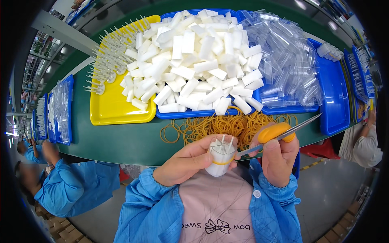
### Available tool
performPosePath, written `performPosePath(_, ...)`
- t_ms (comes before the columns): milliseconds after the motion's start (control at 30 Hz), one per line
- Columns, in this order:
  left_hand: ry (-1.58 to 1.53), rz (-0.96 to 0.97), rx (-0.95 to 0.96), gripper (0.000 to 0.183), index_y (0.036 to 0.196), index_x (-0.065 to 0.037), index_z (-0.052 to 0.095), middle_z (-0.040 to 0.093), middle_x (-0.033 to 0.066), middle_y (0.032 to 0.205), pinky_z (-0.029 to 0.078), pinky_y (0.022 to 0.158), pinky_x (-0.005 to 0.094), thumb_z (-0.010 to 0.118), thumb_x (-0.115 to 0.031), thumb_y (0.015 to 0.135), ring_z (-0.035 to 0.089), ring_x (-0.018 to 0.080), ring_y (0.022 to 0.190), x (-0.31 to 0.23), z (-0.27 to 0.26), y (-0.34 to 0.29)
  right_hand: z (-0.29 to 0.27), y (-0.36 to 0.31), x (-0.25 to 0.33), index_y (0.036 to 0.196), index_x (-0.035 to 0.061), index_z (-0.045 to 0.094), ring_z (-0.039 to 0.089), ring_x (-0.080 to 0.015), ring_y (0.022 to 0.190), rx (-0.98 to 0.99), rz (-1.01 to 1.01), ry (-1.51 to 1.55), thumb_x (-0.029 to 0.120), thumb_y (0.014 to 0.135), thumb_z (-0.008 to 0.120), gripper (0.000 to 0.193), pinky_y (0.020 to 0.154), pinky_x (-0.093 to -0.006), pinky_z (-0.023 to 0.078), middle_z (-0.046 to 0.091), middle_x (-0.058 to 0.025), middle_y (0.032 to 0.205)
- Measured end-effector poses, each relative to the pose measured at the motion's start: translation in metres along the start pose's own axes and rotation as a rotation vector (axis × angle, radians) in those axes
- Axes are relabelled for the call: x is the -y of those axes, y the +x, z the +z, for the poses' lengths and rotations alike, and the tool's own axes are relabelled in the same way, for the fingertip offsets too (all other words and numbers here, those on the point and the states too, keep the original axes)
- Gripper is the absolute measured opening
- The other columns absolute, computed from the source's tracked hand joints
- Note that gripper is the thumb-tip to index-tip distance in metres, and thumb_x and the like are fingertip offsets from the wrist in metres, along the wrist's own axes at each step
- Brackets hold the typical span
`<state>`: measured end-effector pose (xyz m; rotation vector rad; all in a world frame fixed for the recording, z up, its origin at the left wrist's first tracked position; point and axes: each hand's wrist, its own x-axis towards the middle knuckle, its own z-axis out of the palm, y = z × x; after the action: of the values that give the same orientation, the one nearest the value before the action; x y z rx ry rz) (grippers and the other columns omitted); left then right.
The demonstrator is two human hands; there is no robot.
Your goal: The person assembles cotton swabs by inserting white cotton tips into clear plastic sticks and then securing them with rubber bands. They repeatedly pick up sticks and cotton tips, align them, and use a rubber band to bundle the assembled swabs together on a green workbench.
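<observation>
In front of my chest, my left hand point(188, 160) is closed round a small white bundle point(219, 164). Thin white pins stick up from its top, and a yellow-orange rubber band point(223, 163) circles it. My right hand point(279, 158) is closed on a pair of scissors point(270, 132) with orange handles, its pointed blade aimed up and to the right. A narrow greyish strip point(248, 151) reaches from the right fingers to the bundle's side; I cannot tell what it is. Just beyond both hands lies a heap of rubber bands point(233, 125).
White foam-like pieces point(198, 56) overfill a blue tray point(190, 115) ahead. At left, a yellow tray point(121, 117) holds white pins point(117, 52). Clear plastic sleeves point(283, 56) fill another blue tray on the right, beside a blue tray point(336, 115) with white parts. Co-workers sit on both sides.
</observation>
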<state>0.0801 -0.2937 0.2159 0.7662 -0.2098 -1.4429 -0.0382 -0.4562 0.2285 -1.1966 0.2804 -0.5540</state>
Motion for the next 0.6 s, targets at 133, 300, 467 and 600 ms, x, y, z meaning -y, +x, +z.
performPosePath(133,-0.057,-0.026,0.039,0.070,0.132,0.001,0.033,0.055,0.0159,0.102,0.045,0.073,0.0303,0.052,-0.048,0.087,0.057,0.0224,0.081,0.002,-0.005,0.003,0.001,0.000,0.001,0.097,-0.0051,0.056,0.060,-0.0163,0.070,-0.021,0.007,0.001,0.008,0.087,0.056,0.017,0.062,-0.0274,0.052,0.061,-0.0140,0.085)
performPosePath(300,-0.186,0.045,0.148,0.073,0.133,0.000,0.033,0.055,0.0142,0.097,0.045,0.067,0.0277,0.054,-0.051,0.085,0.056,0.0187,0.075,0.004,-0.011,0.003,0.001,0.000,0.002,0.098,-0.0049,0.056,0.060,-0.0164,0.070,-0.036,0.020,0.000,0.009,0.087,0.056,0.017,0.063,-0.0276,0.051,0.061,-0.0142,0.084)
performPosePath(467,-0.024,-0.012,0.142,0.073,0.137,-0.002,0.027,0.054,0.0123,0.106,0.046,0.070,0.0277,0.059,-0.043,0.085,0.056,0.0181,0.088,0.006,-0.017,-0.001,0.002,0.001,0.001,0.098,-0.0047,0.056,0.060,-0.0158,0.069,-0.023,0.019,0.023,0.009,0.088,0.056,0.017,0.063,-0.0273,0.051,0.061,-0.0137,0.084)
performPosePath(600,-0.175,-0.033,0.179,0.073,0.139,-0.002,0.024,0.050,0.0138,0.115,0.049,0.072,0.0303,0.059,-0.037,0.086,0.055,0.0207,0.098,0.000,-0.011,0.002,0.002,0.001,0.000,0.098,-0.0047,0.056,0.060,-0.0155,0.070,-0.019,0.028,0.032,0.008,0.087,0.056,0.016,0.063,-0.0269,0.050,0.061,-0.0131,0.085)
